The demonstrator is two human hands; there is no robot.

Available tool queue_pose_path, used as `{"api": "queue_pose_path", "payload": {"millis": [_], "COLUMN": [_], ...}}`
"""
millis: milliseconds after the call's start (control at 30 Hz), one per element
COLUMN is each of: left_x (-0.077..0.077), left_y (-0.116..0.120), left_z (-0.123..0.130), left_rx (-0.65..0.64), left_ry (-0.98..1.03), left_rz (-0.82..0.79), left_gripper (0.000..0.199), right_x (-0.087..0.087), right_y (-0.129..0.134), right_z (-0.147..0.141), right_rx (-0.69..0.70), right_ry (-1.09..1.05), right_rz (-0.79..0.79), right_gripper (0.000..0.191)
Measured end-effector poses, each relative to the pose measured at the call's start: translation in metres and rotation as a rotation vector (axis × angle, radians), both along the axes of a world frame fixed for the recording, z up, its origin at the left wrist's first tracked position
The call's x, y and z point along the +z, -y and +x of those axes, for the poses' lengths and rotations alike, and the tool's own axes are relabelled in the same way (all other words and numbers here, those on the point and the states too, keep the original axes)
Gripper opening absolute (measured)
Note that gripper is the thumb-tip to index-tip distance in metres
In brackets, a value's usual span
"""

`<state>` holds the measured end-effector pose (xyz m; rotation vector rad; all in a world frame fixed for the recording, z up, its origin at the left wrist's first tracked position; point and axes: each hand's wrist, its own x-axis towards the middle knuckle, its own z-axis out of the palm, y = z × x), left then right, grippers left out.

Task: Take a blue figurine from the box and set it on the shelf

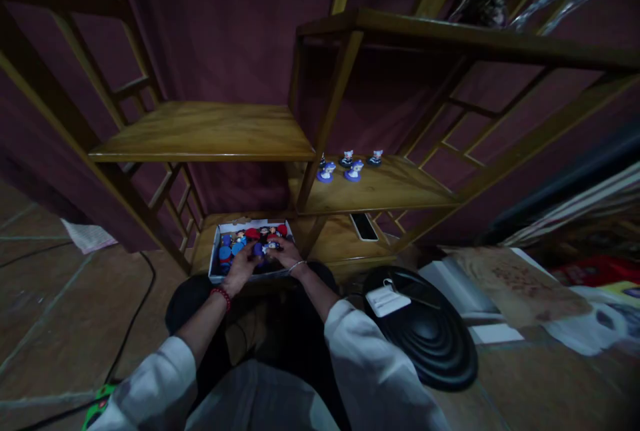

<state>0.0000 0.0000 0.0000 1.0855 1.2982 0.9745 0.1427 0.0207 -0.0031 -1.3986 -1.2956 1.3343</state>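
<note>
Both hands, left hand [241,268] and right hand [285,252], rest fingers curled among small red-and-blue figurines [250,239] filling a white box [215,258].

Beside the tall wooden shelf unit [210,131], whose right middle board carries five small blue-and-white figurines [349,166], a dark phone [364,226] lies on its lowest board, and a round black ribbed disc [430,338] rests on the floor to its right.

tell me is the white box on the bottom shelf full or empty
Nearly full: the white box is packed with small red and blue figurines, both hands reaching in.
</note>
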Motion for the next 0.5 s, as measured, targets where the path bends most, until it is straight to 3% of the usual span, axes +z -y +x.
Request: {"api": "queue_pose_path", "payload": {"millis": [267, 500], "left_x": [0.0018, 0.003], "left_y": [0.0003, 0.0029], "left_z": [0.0016, 0.0001], "left_rx": [0.02, 0.048], "left_ry": [0.076, 0.206], "left_rz": [-0.075, -0.09], "left_gripper": [0.049, 0.044], "right_x": [-0.0081, -0.0052], "right_y": [-0.0035, -0.0011], "right_z": [0.0031, 0.0035], "right_rx": [0.018, 0.042], "right_ry": [0.01, -0.02], "right_rz": [0.056, 0.062], "right_gripper": [0.031, 0.033]}}
